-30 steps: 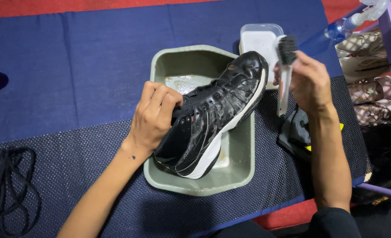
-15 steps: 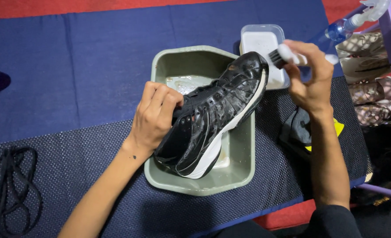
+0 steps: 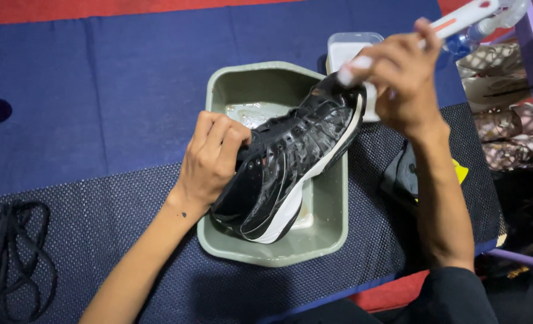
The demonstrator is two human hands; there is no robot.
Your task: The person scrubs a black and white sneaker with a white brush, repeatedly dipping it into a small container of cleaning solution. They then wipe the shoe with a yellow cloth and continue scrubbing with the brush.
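A wet black sneaker (image 3: 290, 162) with a white sole is tilted over a grey-green plastic basin (image 3: 332, 240). My left hand (image 3: 212, 156) grips the shoe at its collar and holds it steady. My right hand (image 3: 401, 78) is closed on a white-handled brush (image 3: 452, 21), whose head rests on the shoe's toe. The bristles are hidden against the toe. The handle sticks out up and to the right, past my fingers.
A small clear tub (image 3: 347, 48) stands just behind the basin. Black laces (image 3: 14, 258) lie on the dark mesh mat (image 3: 98, 228) at the left. A dark cloth with a yellow patch (image 3: 407, 177) lies under my right forearm. Patterned fabric (image 3: 506, 96) is piled at the right.
My right hand has brought the brush from the clear tub down onto the shoe's toe. The left hand and the shoe have stayed in place.
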